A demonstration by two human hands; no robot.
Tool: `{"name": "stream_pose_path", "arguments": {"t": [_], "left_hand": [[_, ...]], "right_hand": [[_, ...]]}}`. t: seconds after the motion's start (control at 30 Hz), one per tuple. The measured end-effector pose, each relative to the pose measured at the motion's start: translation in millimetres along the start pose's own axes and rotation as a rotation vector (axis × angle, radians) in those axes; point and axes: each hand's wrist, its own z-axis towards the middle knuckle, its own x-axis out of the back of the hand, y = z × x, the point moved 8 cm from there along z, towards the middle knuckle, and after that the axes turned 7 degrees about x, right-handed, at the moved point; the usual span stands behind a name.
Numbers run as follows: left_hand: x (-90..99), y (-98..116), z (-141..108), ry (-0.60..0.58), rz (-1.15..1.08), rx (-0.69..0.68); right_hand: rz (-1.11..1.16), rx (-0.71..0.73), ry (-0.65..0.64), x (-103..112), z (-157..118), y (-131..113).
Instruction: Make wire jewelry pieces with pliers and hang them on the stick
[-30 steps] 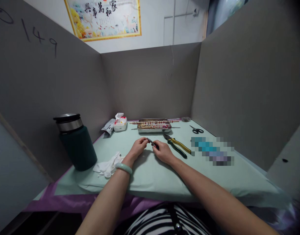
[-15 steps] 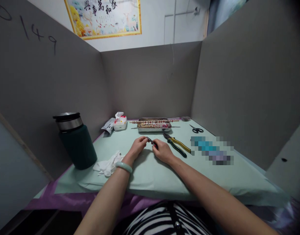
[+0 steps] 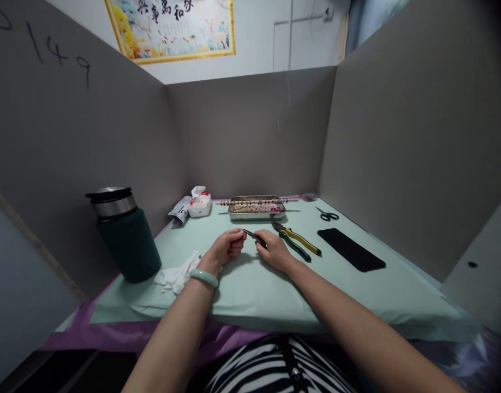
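My right hand (image 3: 274,250) is closed around a slim dark pointed tool (image 3: 255,237) with a touch of red on its handle. I cannot tell whether it is small pliers or tweezers. The tool's thin tip points left, up to the fingertips of my left hand (image 3: 230,244). Thumb and forefinger of that hand are pinched together, the other fingers curled in; whatever is between them is too small to make out. Large pliers (image 3: 296,240) with yellow and dark green handles lie just right of my right hand.
Behind my hands, a metal tray (image 3: 256,216) holds beads, with beaded strands across it. Right stand scissors (image 3: 328,214) and a black phone (image 3: 351,250). Left are a dark green flask (image 3: 130,243), crumpled tissue (image 3: 179,274), a tissue pack (image 3: 200,204) and a silvery pouch (image 3: 179,210). Grey panels enclose three sides.
My left hand has turned slightly, and its curled fingers show more. The tool's tip stays at its fingertips. The phone's screen, blurred out before, is now black. The view has shifted slightly.
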Motion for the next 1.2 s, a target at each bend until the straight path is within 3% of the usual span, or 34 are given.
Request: {"name": "stream_pose_path", "arguments": {"t": [0.57, 0.8, 1.0, 1.2], "left_hand": [[-3.9, -1, -4, -0.110, -0.045, 0.017], [5.5, 1, 0, 0.130, 0.127, -0.003], [0.6, 5, -1, 0.177, 0.183, -0.051], [9.8, 18, 1, 0.454, 0.479, -0.220]], "right_hand": [[-0.034, 0.108, 0.044, 0, 1, -7], [-0.227, 0.029, -0.012, -4, 1, 3], [-0.118, -0.078, -0.011, -7, -2, 9], [-0.168, -0.144, -0.007, -6, -2, 9]]}}
